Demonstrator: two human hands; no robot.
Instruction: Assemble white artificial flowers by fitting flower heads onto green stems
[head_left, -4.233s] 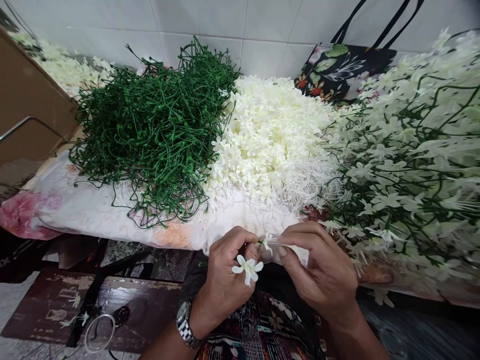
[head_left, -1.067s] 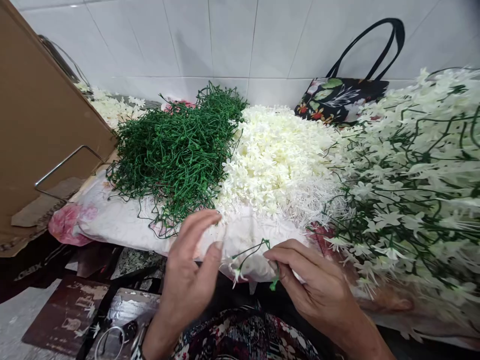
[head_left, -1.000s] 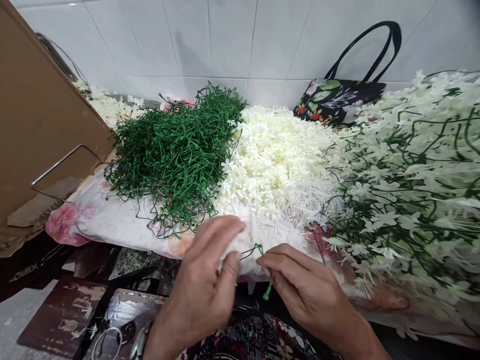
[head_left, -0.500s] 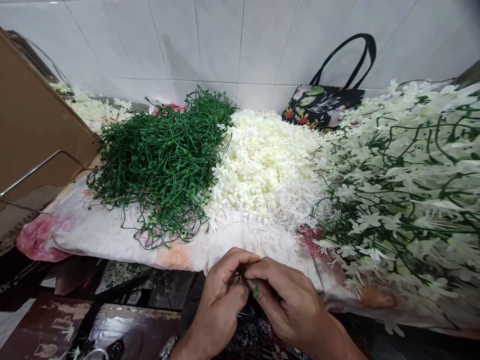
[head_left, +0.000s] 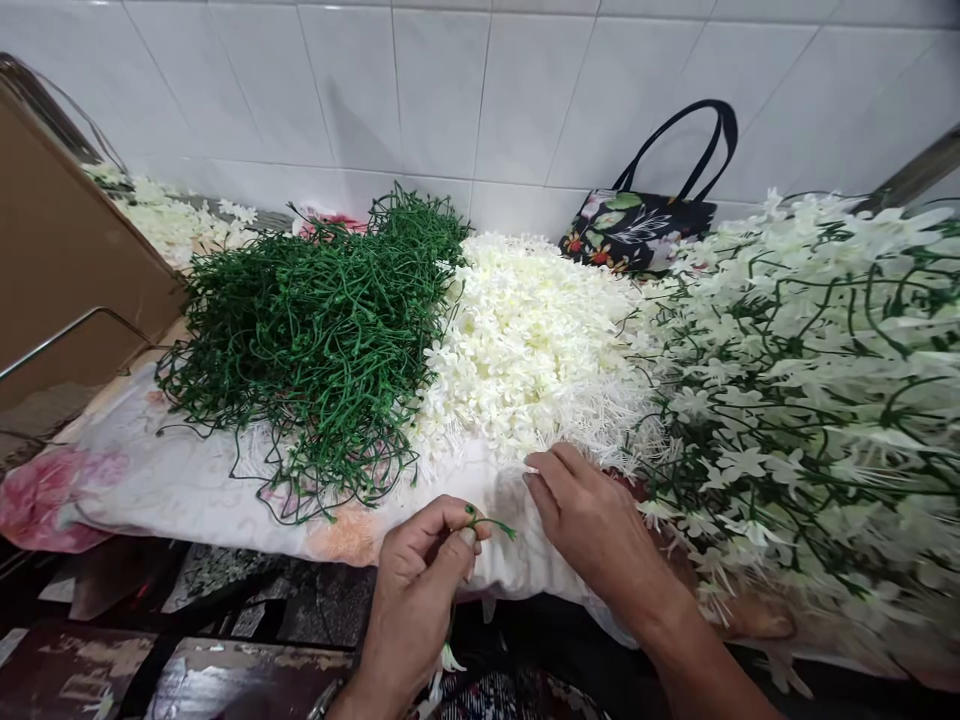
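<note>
My left hand [head_left: 417, 578] is closed in a pinch on a thin green plastic stem [head_left: 489, 523] whose tip sticks out to the right. A white blossom hangs below that hand. My right hand [head_left: 592, 518] reaches forward with its fingers spread, touching the near edge of the heap of loose white artificial flowers [head_left: 532, 340]. Nothing shows in its fingers. A tangled pile of bare green stems [head_left: 315, 320] lies left of the flowers.
A big mound of finished white flower sprigs [head_left: 810, 370] fills the right side. All piles rest on a floral cloth [head_left: 150, 470]. A black floral tote bag [head_left: 645, 220] leans on the tiled wall. A brown cardboard panel [head_left: 67, 260] stands at left.
The hands, which were together on the stem, have parted. The stem stays in my left hand and my right hand has moved forward to the white flower heap.
</note>
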